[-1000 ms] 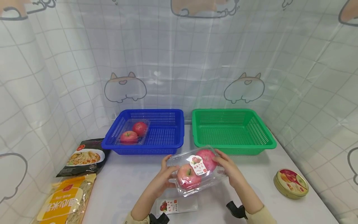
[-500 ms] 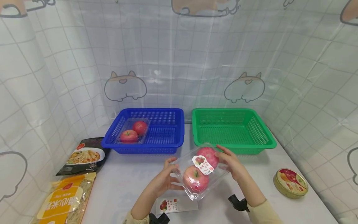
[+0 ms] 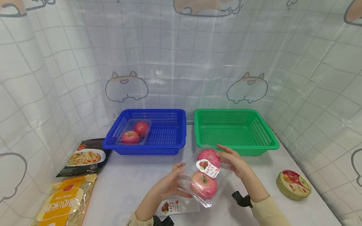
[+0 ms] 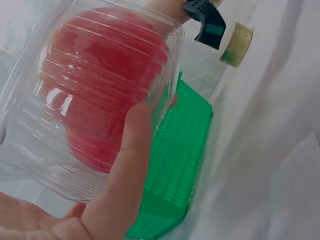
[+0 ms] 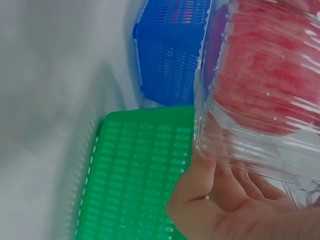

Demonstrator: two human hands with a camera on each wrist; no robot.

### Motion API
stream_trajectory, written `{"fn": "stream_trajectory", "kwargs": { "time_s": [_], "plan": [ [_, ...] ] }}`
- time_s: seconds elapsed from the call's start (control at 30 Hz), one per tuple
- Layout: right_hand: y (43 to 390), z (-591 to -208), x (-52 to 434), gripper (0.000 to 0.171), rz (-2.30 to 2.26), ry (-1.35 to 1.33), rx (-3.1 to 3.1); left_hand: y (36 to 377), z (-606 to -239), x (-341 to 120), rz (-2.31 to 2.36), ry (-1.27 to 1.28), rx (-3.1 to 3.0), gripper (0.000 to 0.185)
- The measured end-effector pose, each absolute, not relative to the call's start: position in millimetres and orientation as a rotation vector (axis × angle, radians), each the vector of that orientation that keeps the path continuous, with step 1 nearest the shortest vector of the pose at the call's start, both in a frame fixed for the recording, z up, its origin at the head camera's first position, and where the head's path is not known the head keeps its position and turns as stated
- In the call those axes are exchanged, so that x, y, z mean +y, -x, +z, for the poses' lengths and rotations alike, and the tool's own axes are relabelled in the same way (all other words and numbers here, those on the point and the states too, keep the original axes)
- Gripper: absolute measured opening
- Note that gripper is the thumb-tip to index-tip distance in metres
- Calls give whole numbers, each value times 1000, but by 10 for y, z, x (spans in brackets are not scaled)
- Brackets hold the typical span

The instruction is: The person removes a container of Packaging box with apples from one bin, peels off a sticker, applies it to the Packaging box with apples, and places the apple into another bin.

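A clear plastic box of two red apples (image 3: 205,175) with a fruit sticker is held above the table between both hands. My left hand (image 3: 172,185) grips its near left end, the thumb (image 4: 127,170) lying on the ribbed plastic (image 4: 95,100). My right hand (image 3: 233,163) holds the far right end, fingers (image 5: 220,185) curled under the box (image 5: 270,95). The box is tilted, one apple toward me. Just behind it are the green basket (image 3: 264,142) and the blue basket (image 3: 169,144).
The blue basket holds another clear box of two apples (image 3: 134,133). A small sachet with a fruit picture (image 3: 171,207) lies on the white table under the hands. Two noodle packs (image 3: 85,158) (image 3: 63,201) lie at the left, a round tin (image 3: 294,185) at the right. Curtain walls surround.
Both hands have turned the apple box clockwise, from lying crosswise to standing nearly lengthwise, and shifted it slightly right and nearer. Nothing else moved.
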State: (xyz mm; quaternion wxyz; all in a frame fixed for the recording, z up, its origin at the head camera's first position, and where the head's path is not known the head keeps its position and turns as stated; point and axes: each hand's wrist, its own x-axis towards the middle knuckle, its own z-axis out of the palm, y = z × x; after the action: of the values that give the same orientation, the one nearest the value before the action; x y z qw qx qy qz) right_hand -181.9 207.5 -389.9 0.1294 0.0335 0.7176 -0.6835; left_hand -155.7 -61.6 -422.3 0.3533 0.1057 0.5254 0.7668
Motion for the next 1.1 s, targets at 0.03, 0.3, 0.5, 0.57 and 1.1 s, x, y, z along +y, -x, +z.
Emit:
{"fn": "stream_trajectory", "kwargs": {
  "time_s": [0.03, 0.3, 0.5, 0.57, 1.1],
  "plan": [
    [1827, -3892, 2081, 68, -1982, -83, 2081, 1554, -4224, -606, 1981, -281, 1353, 63],
    [1862, -3885, 2122, 63, -2013, -56, 2125, 1553, -4218, -522, 1982, -322, 1345, 65],
    [1828, -3823, 2143, 61, -2153, -110, 2130, 1600, -4171, -457, 2023, -325, 1361, 68],
    [1802, -3796, 2147, 66, -2231, -143, 2076, 1631, -4155, -433, 2041, -317, 1377, 68],
    [1523, -3851, 2062, 79, -2425, -267, 1825, 1987, -4127, 39, 2349, -224, 1342, 62]
  ]
}}
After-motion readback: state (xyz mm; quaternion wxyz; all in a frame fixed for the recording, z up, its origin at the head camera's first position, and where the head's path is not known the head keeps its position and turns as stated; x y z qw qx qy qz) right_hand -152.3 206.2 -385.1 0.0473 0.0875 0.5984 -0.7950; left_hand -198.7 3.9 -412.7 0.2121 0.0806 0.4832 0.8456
